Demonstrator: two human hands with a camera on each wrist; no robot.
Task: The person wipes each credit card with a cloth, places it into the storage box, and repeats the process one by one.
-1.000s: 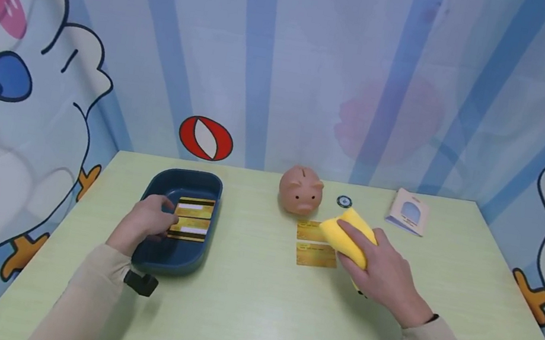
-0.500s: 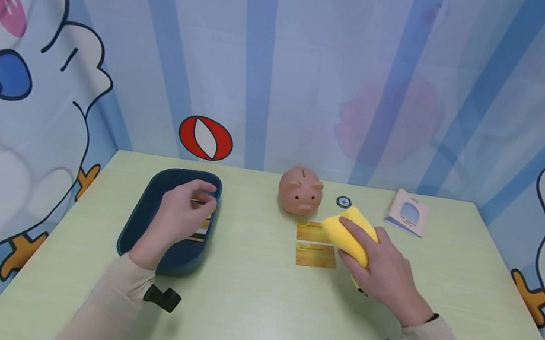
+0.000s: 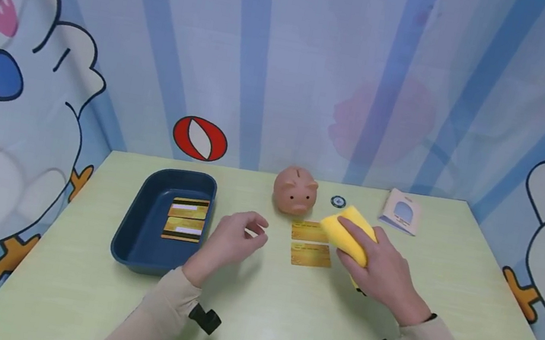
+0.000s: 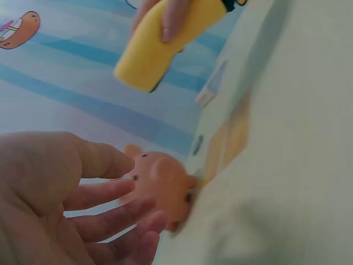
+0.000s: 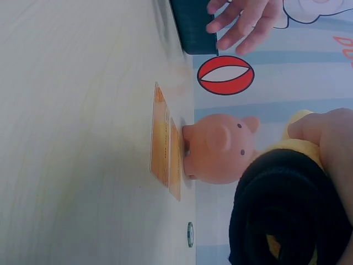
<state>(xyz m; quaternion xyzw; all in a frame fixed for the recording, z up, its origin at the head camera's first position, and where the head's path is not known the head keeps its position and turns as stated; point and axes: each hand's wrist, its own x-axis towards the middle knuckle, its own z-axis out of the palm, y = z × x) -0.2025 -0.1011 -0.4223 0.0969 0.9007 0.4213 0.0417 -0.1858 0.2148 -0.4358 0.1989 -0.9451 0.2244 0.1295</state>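
Note:
My left hand (image 3: 229,240) hovers over the table between the blue tray (image 3: 136,243) and two gold cards (image 3: 310,255), its fingers loosely bent around nothing. Two more gold bank cards (image 3: 182,229), striped side up, lie along the tray's right side. My right hand (image 3: 388,270) grips a soft yellow roll (image 3: 345,234) above the table, overlapping the right edge of the table's cards in the head view. In the right wrist view the yellow roll has a thick black ring-shaped end (image 5: 276,204); its exact kind I cannot tell.
A pink piggy bank (image 3: 294,192) stands behind the cards on the table. To its right lie a small dark round chip (image 3: 338,201) and a pale pink booklet (image 3: 401,211) near the back edge. A printed cloth backdrop (image 3: 311,68) rises behind the table.
My left hand has lifted out of the tray and moved right over its edge, uncovering the cards inside. The right hand with the yellow roll has hardly moved.

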